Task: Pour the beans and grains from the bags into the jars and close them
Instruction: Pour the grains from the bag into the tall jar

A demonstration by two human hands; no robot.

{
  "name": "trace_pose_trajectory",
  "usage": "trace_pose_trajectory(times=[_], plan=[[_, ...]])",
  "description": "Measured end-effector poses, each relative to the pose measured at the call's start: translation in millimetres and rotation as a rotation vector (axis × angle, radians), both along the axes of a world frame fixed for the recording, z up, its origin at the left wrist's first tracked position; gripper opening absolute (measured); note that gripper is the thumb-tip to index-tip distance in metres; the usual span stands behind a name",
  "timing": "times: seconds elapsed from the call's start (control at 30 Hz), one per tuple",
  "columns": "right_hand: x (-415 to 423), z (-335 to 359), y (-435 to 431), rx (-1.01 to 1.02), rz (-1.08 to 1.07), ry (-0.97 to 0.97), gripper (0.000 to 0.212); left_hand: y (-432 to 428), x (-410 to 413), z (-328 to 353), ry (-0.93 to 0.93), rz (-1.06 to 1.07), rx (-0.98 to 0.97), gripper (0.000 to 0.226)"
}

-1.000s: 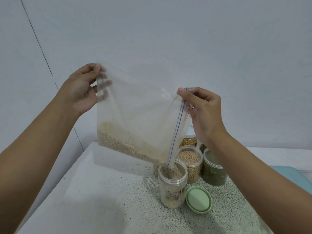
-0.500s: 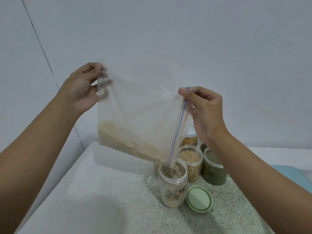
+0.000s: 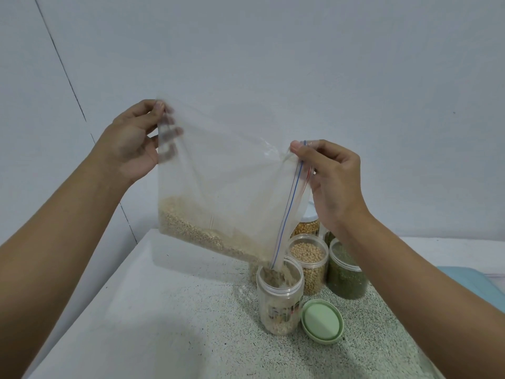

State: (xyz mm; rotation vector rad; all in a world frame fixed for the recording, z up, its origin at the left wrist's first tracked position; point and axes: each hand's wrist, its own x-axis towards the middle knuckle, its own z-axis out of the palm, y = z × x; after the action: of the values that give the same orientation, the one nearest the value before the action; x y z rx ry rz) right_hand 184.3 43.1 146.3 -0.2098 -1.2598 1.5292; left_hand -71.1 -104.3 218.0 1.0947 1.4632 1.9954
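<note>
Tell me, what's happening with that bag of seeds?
A person is tipping a clear zip bag so pale grain slides into an open jar. The left hand holds the bag's raised corner; the right hand pinches the zip edge above the jar. The jar's green lid lies beside it, and filled jars stand behind.
</note>
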Motion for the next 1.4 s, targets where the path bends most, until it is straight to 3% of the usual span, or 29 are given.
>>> trace_pose_trajectory(times=[1.4], plan=[[3.5,4.8,0.3,-0.005,0.013,0.016,0.013,6.1,2.5,7.5,0.012,-0.024,0.001,0.026]])
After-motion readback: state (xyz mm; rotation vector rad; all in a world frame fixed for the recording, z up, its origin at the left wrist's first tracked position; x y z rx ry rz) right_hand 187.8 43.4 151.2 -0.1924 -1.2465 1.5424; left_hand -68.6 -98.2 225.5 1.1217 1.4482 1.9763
